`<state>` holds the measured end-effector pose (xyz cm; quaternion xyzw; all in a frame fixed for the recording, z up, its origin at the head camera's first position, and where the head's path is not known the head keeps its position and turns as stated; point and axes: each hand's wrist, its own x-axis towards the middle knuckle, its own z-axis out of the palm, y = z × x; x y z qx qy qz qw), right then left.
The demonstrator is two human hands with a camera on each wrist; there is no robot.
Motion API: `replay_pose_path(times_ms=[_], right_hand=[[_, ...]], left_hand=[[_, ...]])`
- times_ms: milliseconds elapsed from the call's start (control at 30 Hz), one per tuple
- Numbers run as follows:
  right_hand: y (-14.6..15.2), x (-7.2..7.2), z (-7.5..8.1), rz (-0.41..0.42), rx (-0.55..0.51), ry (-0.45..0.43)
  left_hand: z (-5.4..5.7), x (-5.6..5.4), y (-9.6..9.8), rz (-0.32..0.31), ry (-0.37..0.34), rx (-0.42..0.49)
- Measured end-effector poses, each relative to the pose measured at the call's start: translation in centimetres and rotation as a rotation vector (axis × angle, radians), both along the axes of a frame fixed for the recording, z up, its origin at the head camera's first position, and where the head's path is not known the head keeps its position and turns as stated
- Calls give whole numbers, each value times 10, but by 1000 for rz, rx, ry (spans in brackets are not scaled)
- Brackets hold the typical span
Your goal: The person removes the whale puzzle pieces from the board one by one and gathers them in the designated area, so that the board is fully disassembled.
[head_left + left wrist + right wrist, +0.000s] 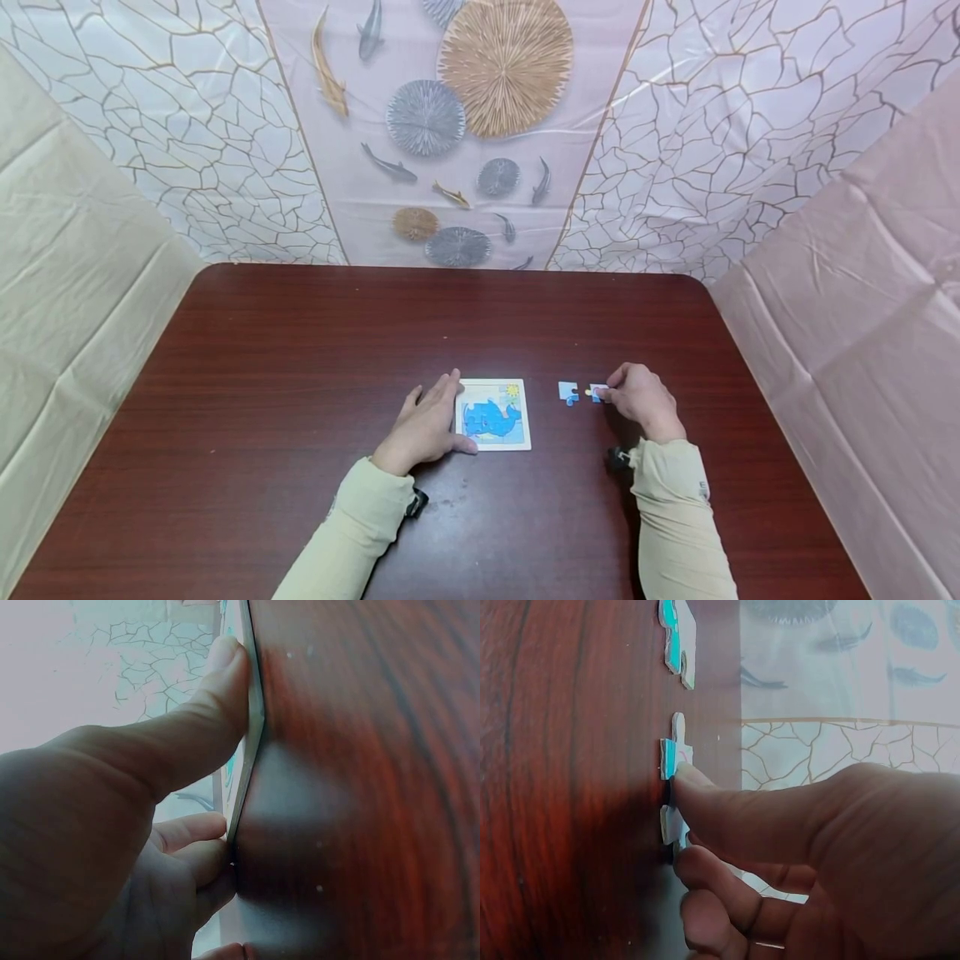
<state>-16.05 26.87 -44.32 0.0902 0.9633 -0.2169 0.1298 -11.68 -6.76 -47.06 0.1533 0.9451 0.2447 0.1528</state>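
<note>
A square jigsaw puzzle board (528, 433) with a pale frame lies on the table, showing a blue whale and a yellow sun. My left hand (429, 427) rests against its left side, fingers stretched along the edge, the thumb on the near corner of the frame (253, 697). To the right of the board, my right hand (643, 398) pinches a small puzzle piece (596, 389), blue and white with a pink mark. In the right wrist view the thumb presses on this piece (667, 757), partly covering it. Another blue-and-white puzzle piece (567, 389) lies just left of it.
The dark red-brown wooden table (300, 350) spreads around the board and pieces. A patterned cloth (450, 192) hangs behind its far edge, and pale fabric walls (847, 250) stand at both sides. Each wrist wears a strap with a dark device (618, 458).
</note>
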Motion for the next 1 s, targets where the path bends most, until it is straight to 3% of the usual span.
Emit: replay_pose_path(times_ms=[333, 633, 1000], right_hand=[[-2, 2, -3, -17, -28, 3], [-11, 2, -2, 57, -1, 78], [-38, 1, -13, 160, -122, 333]], left_hand=[[0, 1, -1, 0, 11, 15], [-2, 1, 0, -2, 11, 26], [-2, 1, -1, 0, 7, 25]])
